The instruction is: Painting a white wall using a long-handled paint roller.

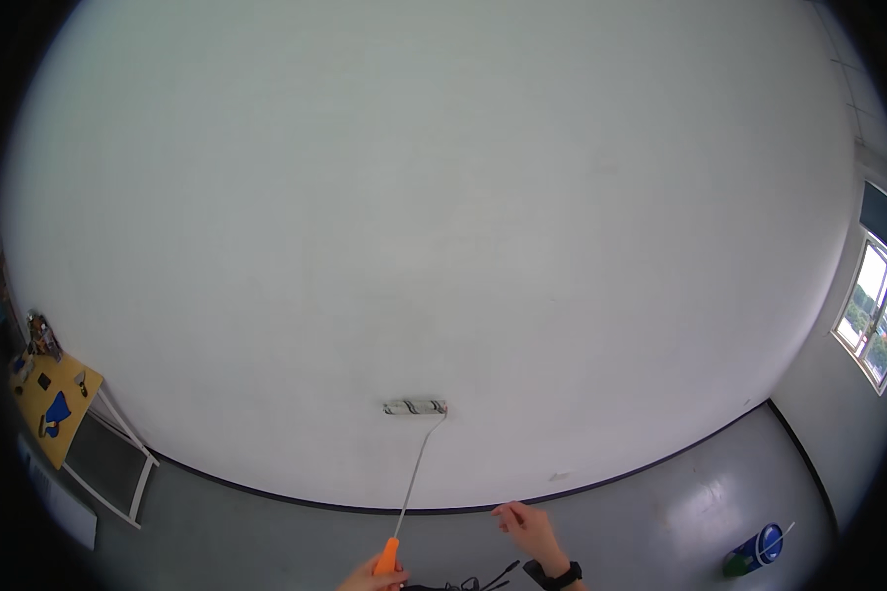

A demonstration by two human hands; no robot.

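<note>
My left hand (371, 576) is wrapped round the orange handle of a paint roller (416, 407) at the lower middle. The roller's thin metal rod runs up and forward to a pale sleeve with dark stripes, which lies level against the white wall (434, 246), low down. To the right of the handle, my right hand (528, 529) is raised with nothing in it, its fingers loosely bent and a little apart. A black watch (554, 575) sits on that wrist.
A wooden-topped table (67, 433) with white legs stands at the left, with tools and a blue item on it. On the grey floor (650, 522) at right is a blue and green paint bucket (755, 552) with a stick across it. A window (867, 305) is in the right wall.
</note>
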